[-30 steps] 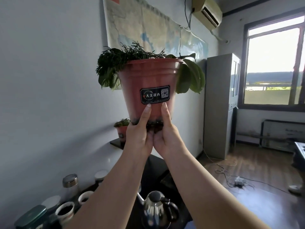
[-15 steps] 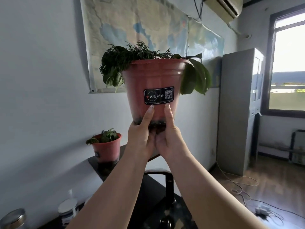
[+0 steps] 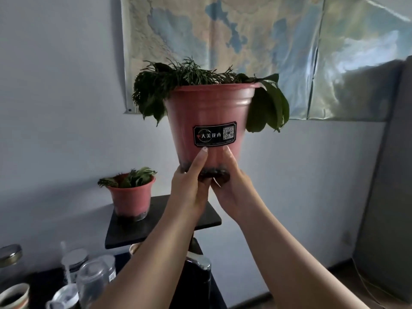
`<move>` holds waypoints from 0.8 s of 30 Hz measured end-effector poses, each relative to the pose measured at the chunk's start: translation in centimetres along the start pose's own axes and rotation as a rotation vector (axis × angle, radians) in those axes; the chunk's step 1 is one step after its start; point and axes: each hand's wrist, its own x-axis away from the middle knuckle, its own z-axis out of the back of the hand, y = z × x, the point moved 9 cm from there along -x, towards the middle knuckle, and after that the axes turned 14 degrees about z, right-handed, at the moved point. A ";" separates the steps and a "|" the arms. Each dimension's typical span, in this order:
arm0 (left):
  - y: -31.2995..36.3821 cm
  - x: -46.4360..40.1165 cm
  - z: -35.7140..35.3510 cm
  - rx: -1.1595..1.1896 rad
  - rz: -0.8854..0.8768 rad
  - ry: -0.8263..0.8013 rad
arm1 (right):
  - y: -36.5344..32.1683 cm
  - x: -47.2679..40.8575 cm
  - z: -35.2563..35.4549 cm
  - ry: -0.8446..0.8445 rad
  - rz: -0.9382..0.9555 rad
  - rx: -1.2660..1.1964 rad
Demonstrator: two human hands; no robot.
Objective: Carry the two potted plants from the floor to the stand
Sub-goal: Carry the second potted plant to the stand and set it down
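I hold a red plastic pot with a green plant (image 3: 210,108) up in the air at the middle of the view; a black label is stuck on its front. My left hand (image 3: 189,190) and my right hand (image 3: 231,192) cup its dark base from below, index fingers lying up the pot's wall. Lower left, a second, smaller-looking red potted plant (image 3: 131,196) stands on the left part of the black square top of the stand (image 3: 124,233). The held pot hangs above and to the right of that top, apart from it.
Glass jars (image 3: 93,279), a metal-lidded jar (image 3: 10,253) and a cup (image 3: 13,296) crowd the dark table at lower left. A chrome post (image 3: 198,264) rises below the stand top. A wall map (image 3: 245,41) hangs behind; a grey cabinet (image 3: 390,175) stands at right.
The view has swung left and closed in on the stand, which now shows its whole top with the other pot. The held pot stays in both hands at the same height.
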 end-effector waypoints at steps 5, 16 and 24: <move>-1.9 -3.4 -1.0 -0.025 -0.036 0.019 | -1.2 -4.5 3.8 -0.106 0.032 0.113; -1.5 -11.5 2.2 -0.224 -0.048 0.024 | 1.3 -13.4 6.7 -0.341 0.136 0.408; -0.4 -17.8 5.9 -0.696 0.005 0.172 | 5.8 -19.1 9.2 -0.379 0.074 0.495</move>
